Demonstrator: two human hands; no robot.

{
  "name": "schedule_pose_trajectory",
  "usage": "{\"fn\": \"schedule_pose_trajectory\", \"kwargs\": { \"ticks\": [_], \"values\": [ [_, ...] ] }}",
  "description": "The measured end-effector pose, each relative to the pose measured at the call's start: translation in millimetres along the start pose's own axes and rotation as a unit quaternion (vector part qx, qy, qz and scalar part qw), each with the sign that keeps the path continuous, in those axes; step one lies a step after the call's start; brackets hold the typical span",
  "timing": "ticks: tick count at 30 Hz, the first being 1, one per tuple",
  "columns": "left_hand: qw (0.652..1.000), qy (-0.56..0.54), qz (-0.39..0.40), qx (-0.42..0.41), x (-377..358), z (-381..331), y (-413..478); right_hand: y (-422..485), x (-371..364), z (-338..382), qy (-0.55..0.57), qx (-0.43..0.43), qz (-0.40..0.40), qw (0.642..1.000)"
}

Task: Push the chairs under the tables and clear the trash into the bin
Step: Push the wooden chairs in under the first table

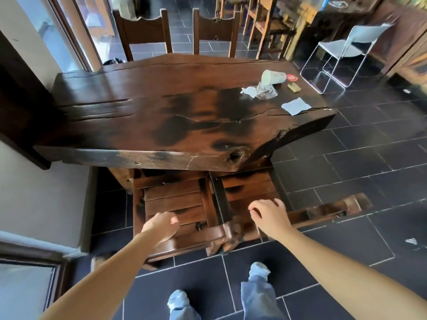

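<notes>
A dark slab wooden table [138,107] fills the middle of the view. Two dark wooden chairs stand at its near side, the left chair [175,199] and the right chair [249,188], their seats partly under the top. My left hand [161,226] is loosely curled just above the left chair's back rail and holds nothing. Over the right chair's back rail, my right hand [269,215] has its fingers spread. Trash lies at the table's far right: a tipped white cup [272,77], crumpled clear plastic [266,91], a tissue [249,91] and a white napkin [295,106].
A red coaster [291,77] and a small yellow packet [294,87] lie beside the cup. Two dark chairs [143,31] [215,28] stand at the table's far side. A white metal chair [342,49] is at the right. A scrap of paper [411,241] lies on the dark tiled floor.
</notes>
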State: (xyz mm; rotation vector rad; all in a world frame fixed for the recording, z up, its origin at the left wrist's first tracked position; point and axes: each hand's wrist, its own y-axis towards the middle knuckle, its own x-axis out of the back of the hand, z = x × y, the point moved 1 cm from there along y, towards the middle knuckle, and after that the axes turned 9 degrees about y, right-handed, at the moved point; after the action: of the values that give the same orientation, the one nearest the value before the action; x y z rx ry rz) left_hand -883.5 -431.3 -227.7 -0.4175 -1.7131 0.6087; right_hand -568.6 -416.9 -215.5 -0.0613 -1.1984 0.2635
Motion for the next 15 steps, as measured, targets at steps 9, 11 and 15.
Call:
{"fn": "schedule_pose_trajectory", "kwargs": {
  "ticks": [9, 11, 15],
  "values": [
    [0.987, -0.026, 0.054, -0.15, -32, -215, 11, -3, 64, -229, -0.126, -0.188, 0.003, 0.974],
    [0.991, -0.001, 0.034, -0.126, -49, -242, 12, 0, 67, -256, -0.158, -0.15, -0.009, 0.976],
    [0.993, -0.026, -0.091, -0.07, -66, -256, 14, 10, 69, -276, -0.167, -0.05, -0.023, 0.984]
  ]
}}
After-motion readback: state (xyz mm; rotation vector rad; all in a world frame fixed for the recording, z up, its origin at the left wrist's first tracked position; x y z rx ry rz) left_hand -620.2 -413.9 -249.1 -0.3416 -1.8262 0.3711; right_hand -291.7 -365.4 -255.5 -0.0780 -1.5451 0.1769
